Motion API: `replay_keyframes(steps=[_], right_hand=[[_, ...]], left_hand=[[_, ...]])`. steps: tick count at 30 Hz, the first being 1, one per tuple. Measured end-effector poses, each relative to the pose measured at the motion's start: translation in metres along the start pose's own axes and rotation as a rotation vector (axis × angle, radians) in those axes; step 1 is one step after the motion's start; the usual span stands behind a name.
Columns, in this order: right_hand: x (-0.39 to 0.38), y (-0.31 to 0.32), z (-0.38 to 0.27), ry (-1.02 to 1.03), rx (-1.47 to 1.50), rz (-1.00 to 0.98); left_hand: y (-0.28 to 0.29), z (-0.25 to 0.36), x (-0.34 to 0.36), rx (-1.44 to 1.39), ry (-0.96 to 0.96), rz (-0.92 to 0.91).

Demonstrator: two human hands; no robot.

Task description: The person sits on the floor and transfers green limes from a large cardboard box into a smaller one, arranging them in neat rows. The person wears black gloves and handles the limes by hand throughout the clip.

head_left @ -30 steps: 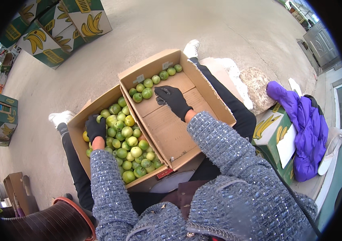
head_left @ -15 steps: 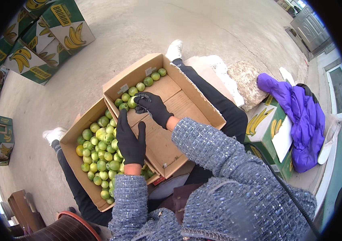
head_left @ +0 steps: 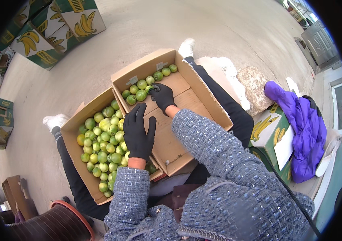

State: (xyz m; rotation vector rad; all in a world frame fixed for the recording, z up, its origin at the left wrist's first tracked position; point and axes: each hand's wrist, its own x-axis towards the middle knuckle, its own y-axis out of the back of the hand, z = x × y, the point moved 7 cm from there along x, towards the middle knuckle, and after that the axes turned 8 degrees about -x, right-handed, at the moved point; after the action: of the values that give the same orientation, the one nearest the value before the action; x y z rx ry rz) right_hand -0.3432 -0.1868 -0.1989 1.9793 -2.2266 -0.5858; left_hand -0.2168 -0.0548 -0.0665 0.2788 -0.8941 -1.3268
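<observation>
An upper cardboard box point(head_left: 179, 138) sits tilted across my lap, with short rows of round green fruit point(head_left: 141, 95) along its far wall; they look like small citrus or green tomatoes. My right hand point(head_left: 163, 97), in a black glove, reaches into it, fingers closed on a green fruit point(head_left: 149, 88) beside the others. To the left, partly beneath, a lower cardboard box point(head_left: 67, 134) is heaped with similar green and yellowish fruit point(head_left: 103, 157). Over the edge between both boxes, my black-gloved left hand point(head_left: 139, 134) is open, thumb apart, holding nothing visible.
Green-and-white banana cartons point(head_left: 38, 46) are stacked at the far left. A carton point(head_left: 265, 128) with a purple jacket point(head_left: 297, 132) on it stands at the right, near a rough stone-like block point(head_left: 253, 86). A brown ribbed container point(head_left: 54, 223) is at the lower left.
My right hand has moved slightly right along the fruit row. More fruit now shows at the box's far left corner. My left hand has drawn back toward me, and the view has shifted.
</observation>
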Motion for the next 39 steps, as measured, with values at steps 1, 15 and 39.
replay_keyframes(steps=[1, 15, 39], right_hand=[[0.001, 0.006, 0.003, 0.004, 0.093, 0.012], [-0.066, 0.013, -0.035, 0.367, -0.116, -0.180], [0.011, 0.038, -0.006, 0.164, -0.252, 0.180]], left_hand=[[0.006, -0.001, 0.003, -0.072, 0.007, 0.034], [0.112, -0.228, -0.044, 0.376, 0.780, -0.141], [-0.019, 0.017, -0.002, 0.205, -0.004, -0.152]])
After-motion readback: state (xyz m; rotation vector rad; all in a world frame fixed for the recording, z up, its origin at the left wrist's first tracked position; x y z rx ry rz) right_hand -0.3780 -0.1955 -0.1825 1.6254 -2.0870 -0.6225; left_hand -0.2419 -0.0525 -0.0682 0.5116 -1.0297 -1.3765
